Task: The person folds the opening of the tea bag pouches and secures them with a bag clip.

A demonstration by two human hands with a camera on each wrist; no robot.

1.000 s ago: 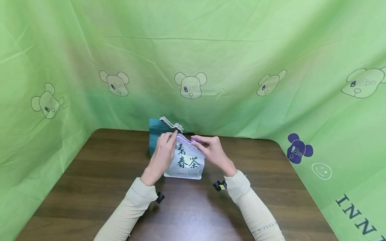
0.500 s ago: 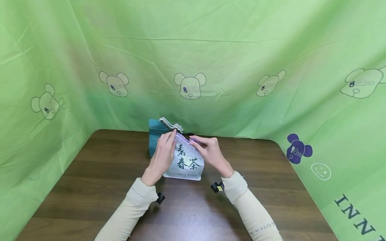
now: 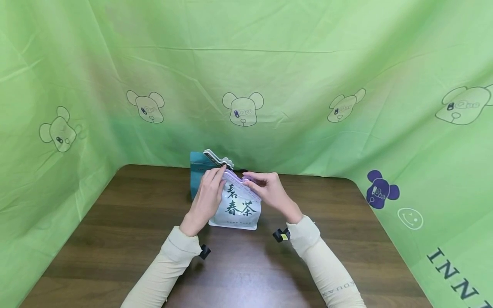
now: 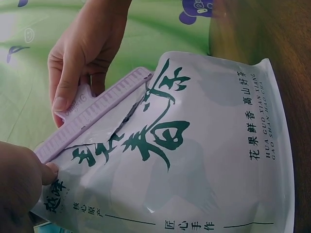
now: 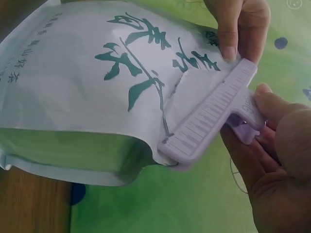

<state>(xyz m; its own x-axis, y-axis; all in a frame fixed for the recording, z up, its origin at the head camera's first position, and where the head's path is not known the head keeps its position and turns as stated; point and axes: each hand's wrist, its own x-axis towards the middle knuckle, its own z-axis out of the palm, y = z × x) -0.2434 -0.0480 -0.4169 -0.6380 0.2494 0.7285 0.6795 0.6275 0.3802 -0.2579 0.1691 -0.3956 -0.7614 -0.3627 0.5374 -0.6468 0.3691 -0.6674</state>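
Observation:
A white tea bag (image 3: 233, 219) with large green characters stands on the table. A lilac sealing clip (image 4: 97, 114) lies across its folded top, which slants down to the right in the head view. My right hand (image 3: 275, 196) pinches the clip's handle, thumb on one side and fingers on the other, as the right wrist view shows around the clip (image 5: 209, 119). With thumb and fingers, my left hand (image 3: 208, 192) pinches the bag's upper left corner at the clip's end. The back of that hand hides part of the bag in the head view.
Behind the left hand stands a teal bag (image 3: 197, 171) with a white-and-black clip (image 3: 218, 160) across its top. A small dark thing, partly hidden, lies behind the white bag. Green printed cloth (image 3: 246, 64) hangs around the wooden table (image 3: 115, 239).
The clip's toothed bar shows more fully along the bag's top than a second ago. My right hand shifts slightly left, then back. My left hand keeps its hold.

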